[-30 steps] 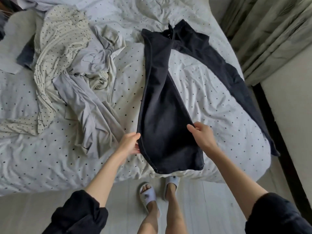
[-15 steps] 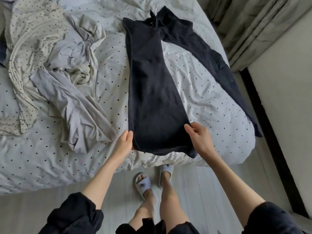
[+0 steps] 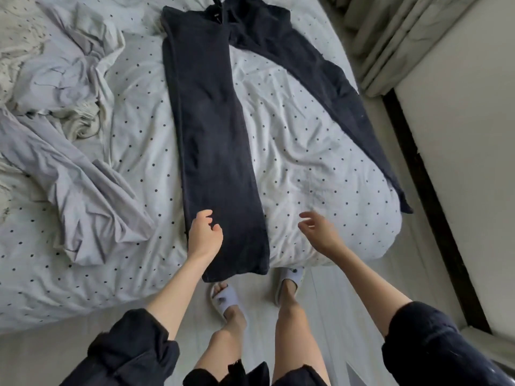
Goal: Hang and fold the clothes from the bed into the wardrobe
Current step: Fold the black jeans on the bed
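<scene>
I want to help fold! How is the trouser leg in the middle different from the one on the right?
The middle leg lies straight towards the person; the right leg slants off to the bed's right edge. The middle leg's hem hangs over the near edge by the left hand; the right leg's hem droops over the side. Both are dark and flat on the dotted sheet, joined at the top.

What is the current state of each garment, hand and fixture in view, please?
black trousers: spread flat, legs apart, near hem overhanging bed edge
grey clothes pile: crumpled, unfolded
left hand: loosely curled, holding nothing, over trouser leg
right hand: open, empty, above the bedsheet
curtain: bunched aside
</scene>
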The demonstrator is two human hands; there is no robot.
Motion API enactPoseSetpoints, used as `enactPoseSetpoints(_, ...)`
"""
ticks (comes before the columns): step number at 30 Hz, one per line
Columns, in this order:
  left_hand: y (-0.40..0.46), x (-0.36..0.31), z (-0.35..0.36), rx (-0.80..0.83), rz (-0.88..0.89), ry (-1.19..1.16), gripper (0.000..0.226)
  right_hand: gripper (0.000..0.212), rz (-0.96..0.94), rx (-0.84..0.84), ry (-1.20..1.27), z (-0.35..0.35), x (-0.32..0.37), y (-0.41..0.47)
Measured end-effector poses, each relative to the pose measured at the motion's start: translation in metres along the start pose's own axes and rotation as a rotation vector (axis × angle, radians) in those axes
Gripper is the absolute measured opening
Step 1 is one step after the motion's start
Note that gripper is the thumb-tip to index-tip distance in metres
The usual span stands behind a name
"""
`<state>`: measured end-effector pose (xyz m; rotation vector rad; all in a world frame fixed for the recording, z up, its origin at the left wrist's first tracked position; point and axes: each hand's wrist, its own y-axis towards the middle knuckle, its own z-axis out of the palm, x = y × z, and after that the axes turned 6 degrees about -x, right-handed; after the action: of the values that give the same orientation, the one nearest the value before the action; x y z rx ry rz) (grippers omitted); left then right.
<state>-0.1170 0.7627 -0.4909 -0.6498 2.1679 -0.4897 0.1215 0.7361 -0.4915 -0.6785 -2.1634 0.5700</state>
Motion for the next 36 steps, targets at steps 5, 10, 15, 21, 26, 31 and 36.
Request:
enactPoseSetpoints(5, -0.004, -0.069, 0.063, 0.125, 0.213, 0.134, 0.039, 0.033, 0.004, -0.235, -0.06, -0.08, -0.033, 0.051)
enactPoseSetpoints(10, -0.002, -0.128, 0.158, 0.301, 0.532, 0.578, 0.054, 0.038, 0.007, -0.351, -0.282, -0.149, -0.085, 0.121)
enactPoseSetpoints(15, 0.017, -0.161, 0.236, 0.384, 0.618, 0.916, 0.06, 0.038, 0.023, -0.279, -0.479, -0.173, -0.125, 0.17)
enactPoseSetpoints(21, 0.02, -0.165, 0.255, 0.435, 0.516, 1.066, 0.064, 0.023, -0.122, -0.238, -0.634, -0.182, -0.145, 0.182)
enactPoseSetpoints(26, 0.001, -0.182, 0.258, 0.361, 0.459, 0.82, 0.053, 0.009, -0.252, -0.407, -0.498, -0.191, -0.148, 0.161)
enactPoseSetpoints(31, -0.042, -0.222, 0.272, 0.357, 0.352, 0.207, 0.032, 0.021, -0.372, -0.481, -0.555, -0.195, -0.127, 0.112)
enactPoseSetpoints(36, -0.033, -0.257, 0.279, 0.247, -0.103, -0.344, 0.017, 0.033, -0.476, -0.468, -0.432, -0.18, -0.11, 0.076)
